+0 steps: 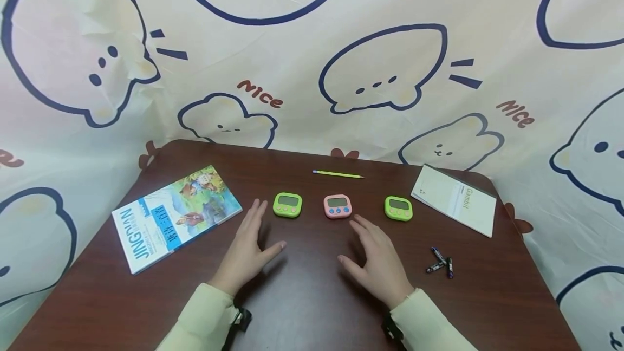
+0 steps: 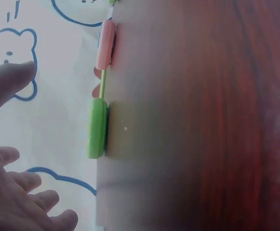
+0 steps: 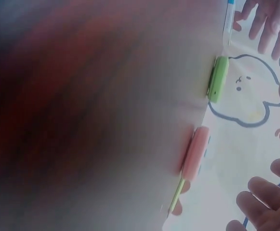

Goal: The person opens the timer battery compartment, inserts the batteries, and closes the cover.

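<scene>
Both hands are held over the brown table with fingers extended and nothing in them. My left hand [image 1: 247, 256] is between the picture-covered book [image 1: 177, 218] and the left green timer [image 1: 287, 205], its fingertips just left of that timer. My right hand [image 1: 377, 261] has its fingertips near the lower right edge of the pink timer [image 1: 338, 206]. A second green timer [image 1: 398, 208] lies beyond it to the right. In the left wrist view, the thumb and fingers of the left hand [image 2: 21, 192] are spread beside the green timer [image 2: 97, 128].
A yellow-green pencil [image 1: 338, 174] lies behind the timers. At the right, a pale notebook [image 1: 454, 199] sits near the table edge, with several small dark crayon-like sticks [image 1: 441, 262] in front of it. A patterned cloth [image 1: 302, 58] hangs behind the table [image 1: 312, 307].
</scene>
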Action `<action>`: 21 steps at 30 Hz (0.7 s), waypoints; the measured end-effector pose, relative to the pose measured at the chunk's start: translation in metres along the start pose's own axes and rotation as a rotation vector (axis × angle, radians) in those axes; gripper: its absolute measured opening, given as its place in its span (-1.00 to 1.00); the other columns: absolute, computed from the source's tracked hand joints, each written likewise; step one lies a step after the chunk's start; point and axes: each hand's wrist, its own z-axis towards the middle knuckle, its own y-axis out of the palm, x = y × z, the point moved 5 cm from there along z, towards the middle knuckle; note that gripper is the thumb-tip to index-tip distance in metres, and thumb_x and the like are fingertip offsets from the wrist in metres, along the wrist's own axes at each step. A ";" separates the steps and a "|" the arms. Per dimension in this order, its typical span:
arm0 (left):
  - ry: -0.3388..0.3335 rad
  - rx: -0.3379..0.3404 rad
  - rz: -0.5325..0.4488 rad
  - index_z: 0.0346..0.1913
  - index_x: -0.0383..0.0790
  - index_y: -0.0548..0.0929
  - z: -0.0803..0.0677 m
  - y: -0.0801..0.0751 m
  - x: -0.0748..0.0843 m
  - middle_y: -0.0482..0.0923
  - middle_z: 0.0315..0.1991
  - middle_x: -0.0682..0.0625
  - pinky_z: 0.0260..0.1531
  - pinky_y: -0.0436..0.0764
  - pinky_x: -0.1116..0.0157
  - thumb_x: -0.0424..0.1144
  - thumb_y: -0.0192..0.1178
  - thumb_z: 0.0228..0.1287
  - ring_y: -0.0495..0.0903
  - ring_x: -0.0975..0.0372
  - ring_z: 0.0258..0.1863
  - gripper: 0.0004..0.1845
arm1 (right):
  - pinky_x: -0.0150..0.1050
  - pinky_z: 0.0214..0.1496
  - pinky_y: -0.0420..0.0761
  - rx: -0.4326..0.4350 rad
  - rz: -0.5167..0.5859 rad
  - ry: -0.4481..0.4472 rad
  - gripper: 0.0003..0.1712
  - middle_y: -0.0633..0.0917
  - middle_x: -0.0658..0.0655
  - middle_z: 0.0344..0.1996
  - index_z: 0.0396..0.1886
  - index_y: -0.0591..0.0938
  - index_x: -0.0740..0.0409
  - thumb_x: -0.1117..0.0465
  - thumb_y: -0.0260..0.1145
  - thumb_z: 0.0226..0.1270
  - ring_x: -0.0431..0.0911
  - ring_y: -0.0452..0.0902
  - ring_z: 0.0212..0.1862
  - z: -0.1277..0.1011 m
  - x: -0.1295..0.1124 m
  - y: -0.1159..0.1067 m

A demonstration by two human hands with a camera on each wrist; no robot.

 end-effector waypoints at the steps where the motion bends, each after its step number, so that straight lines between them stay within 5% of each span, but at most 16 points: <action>1: -0.009 -0.004 -0.011 0.62 -0.12 -0.02 0.002 0.001 -0.001 -0.17 0.62 -0.15 0.41 0.15 -0.23 -0.05 0.47 0.19 -0.09 -0.11 0.57 0.09 | 0.14 0.43 0.33 -0.003 0.011 0.000 -0.15 0.41 0.12 0.42 0.42 0.43 0.13 -0.11 0.48 0.20 0.03 0.32 0.41 0.002 -0.002 0.001; 21: -0.112 -0.072 -0.049 0.59 -0.17 0.06 0.028 0.010 -0.018 0.04 0.58 -0.16 0.46 0.16 -0.13 -0.07 0.43 0.24 0.05 -0.04 0.55 0.00 | -0.03 0.40 0.44 -0.055 0.046 0.010 -0.27 0.54 0.10 0.32 0.37 0.50 0.11 -0.05 0.47 0.26 -0.02 0.43 0.35 0.048 -0.028 0.029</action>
